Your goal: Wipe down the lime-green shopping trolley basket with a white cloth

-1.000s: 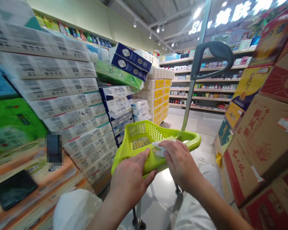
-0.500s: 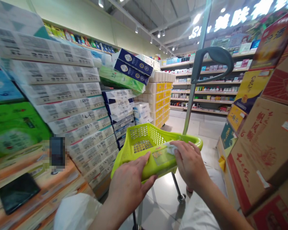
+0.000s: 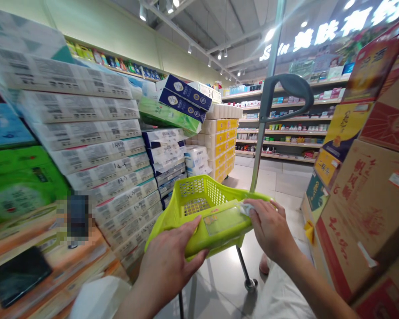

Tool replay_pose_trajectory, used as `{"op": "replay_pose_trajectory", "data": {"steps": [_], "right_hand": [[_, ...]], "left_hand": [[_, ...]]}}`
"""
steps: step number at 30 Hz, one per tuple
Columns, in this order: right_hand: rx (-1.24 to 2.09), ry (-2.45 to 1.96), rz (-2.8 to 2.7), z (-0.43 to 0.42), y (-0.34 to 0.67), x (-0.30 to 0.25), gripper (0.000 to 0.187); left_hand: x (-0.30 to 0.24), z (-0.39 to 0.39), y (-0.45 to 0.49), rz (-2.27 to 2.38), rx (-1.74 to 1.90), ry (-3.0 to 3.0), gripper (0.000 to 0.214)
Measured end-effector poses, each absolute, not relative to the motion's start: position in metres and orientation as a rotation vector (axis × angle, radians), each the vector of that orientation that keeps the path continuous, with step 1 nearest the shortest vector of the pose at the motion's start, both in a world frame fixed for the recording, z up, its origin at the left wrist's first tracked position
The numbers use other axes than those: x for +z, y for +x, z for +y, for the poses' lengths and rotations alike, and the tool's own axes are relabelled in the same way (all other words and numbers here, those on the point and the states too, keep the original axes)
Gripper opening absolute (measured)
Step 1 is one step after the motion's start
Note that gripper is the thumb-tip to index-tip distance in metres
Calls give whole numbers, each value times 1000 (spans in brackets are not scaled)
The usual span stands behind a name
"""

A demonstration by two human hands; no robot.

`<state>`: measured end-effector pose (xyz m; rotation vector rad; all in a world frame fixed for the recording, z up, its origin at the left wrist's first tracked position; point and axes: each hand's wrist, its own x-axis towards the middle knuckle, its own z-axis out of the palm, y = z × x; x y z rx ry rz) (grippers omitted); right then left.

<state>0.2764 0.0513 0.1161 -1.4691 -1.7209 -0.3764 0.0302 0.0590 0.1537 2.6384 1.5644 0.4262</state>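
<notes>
A lime-green shopping cart basket [image 3: 164, 217] with perforated walls is in front of me on a metal frame. My left hand [image 3: 173, 252] grips the near rim at its left part, fingers over the top and thumb below. On the right part of that rim, my right hand [image 3: 269, 228] presses a crumpled white tissue [image 3: 246, 209] against the surface. Between my hands the rim carries a clear panel [image 3: 222, 218] with a small picture at its left end. A metal pole with a grey loop handle [image 3: 265, 99] rises behind my right hand.
Stacked packs of tissue paper [image 3: 93, 110] stand at the left. A black tablet-like device [image 3: 21, 274] lies on orange packs, beside a blurred-out item. Printed cartons [image 3: 369, 208] are piled at the right. Stocked shelves [image 3: 286, 133] line the back. The cart's wheel [image 3: 251, 284] rests on pale floor tiles.
My right hand has slid the tissue rightward along the rim, uncovering more of the clear panel. My left hand keeps its grip. The basket has shifted slightly left in view.
</notes>
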Motion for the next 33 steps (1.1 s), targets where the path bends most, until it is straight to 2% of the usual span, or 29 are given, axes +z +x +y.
{"op": "replay_pose_trajectory", "data": {"steps": [7,14,20,25,28,33], "right_hand": [[-439,-1406,-1773,50,267,113,26],[-445,-1490,-1760,65,307,115,22],[-351,-1367,-1867,55,278,122,20],[-324,-1364,-1926,61,281,124,19],[-374,-1454,-1851,69,293,121,19],[-346,-1357,-1854,65,271,118,20]], "left_hand": [[150,68,18,1607,485,2655,59],[155,74,3,1568,535,2653,59],[164,74,6,1638,561,2707,56],[176,65,40,1440,682,2838,66],[175,64,64,1282,631,2847,67],[162,79,85,1320,587,2835,77]]}}
